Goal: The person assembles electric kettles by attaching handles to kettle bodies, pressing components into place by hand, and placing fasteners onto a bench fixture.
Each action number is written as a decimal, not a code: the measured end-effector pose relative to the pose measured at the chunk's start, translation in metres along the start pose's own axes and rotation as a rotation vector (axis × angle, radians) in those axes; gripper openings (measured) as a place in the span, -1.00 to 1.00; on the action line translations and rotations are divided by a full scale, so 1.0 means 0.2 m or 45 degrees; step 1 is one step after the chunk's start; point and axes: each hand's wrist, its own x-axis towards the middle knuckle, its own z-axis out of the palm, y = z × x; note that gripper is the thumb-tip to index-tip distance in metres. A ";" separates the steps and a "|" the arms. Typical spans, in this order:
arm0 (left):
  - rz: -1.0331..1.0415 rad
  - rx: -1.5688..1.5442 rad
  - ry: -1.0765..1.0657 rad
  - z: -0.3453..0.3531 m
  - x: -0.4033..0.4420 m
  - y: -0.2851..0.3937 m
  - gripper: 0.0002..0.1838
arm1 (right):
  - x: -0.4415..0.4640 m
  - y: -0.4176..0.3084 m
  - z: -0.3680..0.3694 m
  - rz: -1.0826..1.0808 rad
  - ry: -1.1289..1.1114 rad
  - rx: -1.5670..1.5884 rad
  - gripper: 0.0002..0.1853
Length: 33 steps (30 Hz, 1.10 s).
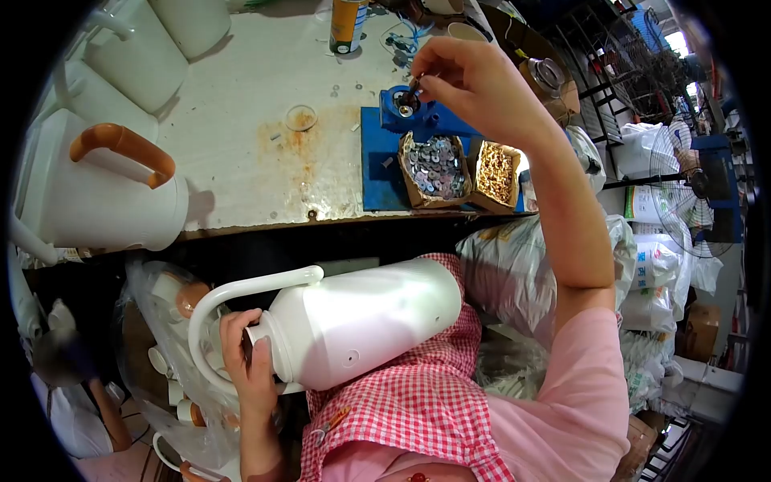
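A white thermos jug (377, 317) with a curved white handle (213, 309) lies tilted across my lap. My left hand (250, 365) is wrapped round its neck, thumb and fingers at the mouth. At the bench, my right hand (482, 84) pinches a small dark piece (414, 85), too small to name, over the round metal-lined opening of a blue fixture (393, 112). Below that hand are a cardboard box of grey washers (436, 167) and a smaller box of brass-coloured screws (495, 173), both on a blue base (381, 177).
White jugs stand along the bench's left, one with an orange-brown handle (120, 149). A yellow can (348, 26) and a clear ring (301, 118) are on the white bench (241, 96). A fan (695, 185) and sacks (654, 257) stand right. Another person (80, 418) is lower left.
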 end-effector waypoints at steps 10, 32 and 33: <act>-0.190 -0.147 0.123 0.06 -0.05 0.03 -0.55 | -0.51 0.15 0.29 0.459 -0.109 0.397 -0.83; -0.028 -0.030 0.128 0.09 -0.03 0.03 -0.60 | -0.53 0.15 0.37 0.154 0.484 0.534 -0.89; -0.037 -0.025 0.130 0.09 -0.04 0.03 -0.60 | -0.47 0.11 0.31 0.037 0.594 0.438 -0.85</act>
